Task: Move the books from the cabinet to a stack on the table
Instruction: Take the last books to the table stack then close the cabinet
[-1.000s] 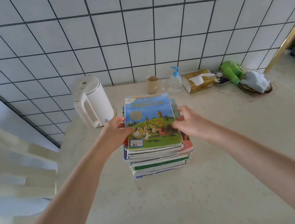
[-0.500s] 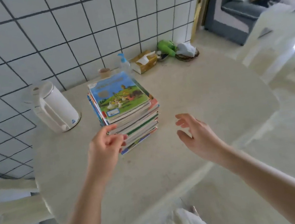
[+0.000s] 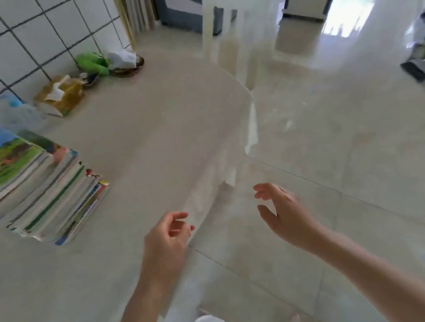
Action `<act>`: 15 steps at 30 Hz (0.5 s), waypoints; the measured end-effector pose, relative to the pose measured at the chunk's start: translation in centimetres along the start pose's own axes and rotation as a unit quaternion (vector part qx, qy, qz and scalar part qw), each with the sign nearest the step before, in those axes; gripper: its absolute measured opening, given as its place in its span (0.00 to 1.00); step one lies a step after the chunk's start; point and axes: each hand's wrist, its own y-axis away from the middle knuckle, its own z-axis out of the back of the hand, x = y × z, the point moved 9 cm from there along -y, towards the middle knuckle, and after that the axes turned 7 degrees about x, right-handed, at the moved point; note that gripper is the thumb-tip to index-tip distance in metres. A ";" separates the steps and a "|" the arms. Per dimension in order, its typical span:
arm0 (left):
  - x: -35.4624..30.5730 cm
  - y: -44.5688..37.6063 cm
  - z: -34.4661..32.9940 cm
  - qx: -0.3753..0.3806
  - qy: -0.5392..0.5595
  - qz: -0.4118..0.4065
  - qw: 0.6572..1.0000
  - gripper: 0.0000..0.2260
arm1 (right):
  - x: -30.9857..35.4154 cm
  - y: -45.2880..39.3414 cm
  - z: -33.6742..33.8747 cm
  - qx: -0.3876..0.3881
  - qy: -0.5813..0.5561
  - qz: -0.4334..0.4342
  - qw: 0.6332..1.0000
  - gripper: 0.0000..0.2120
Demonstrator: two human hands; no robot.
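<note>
On the table (image 3: pixel 128 151), over at the left side, sits the stack of books (image 3: pixel 31 183). The top book has a picture of green grass and blue sky on its cover. The books are piled a bit crooked, so some edges stick out lower down. Nothing is touching the stack.

Both hands are well away from the books. The left hand (image 3: pixel 166 238) hangs above the near edge of the table. Its fingers are loosely curled and hold nothing. The right hand (image 3: pixel 281 212) is out past the table edge, above the shiny floor (image 3: pixel 357 167). Its fingers are spread a little and bent softly, and it holds nothing too.

Far back on the table, by the tiled wall (image 3: pixel 12 47), there is a yellow tissue box (image 3: pixel 60 96) with a white tissue poking out. Near it lies something green (image 3: pixel 91 63) and a white cloth (image 3: pixel 122 59) in a small dish. A pale chair (image 3: pixel 238 20) stands at the far end of the table. The picture is blurry, so small things are hard to make out.
</note>
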 end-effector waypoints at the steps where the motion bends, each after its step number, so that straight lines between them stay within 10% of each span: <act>1: -0.6 -0.2 -2.2 0.018 -0.015 -0.006 1.000 0.10 | -1.9 1.2 1.0 -0.008 0.002 -0.011 1.000 0.17; 15: -13.1 2.4 -40.3 0.256 -0.209 -0.118 0.936 0.05 | -28.3 22.8 18.6 -0.159 -0.059 -0.248 0.954 0.17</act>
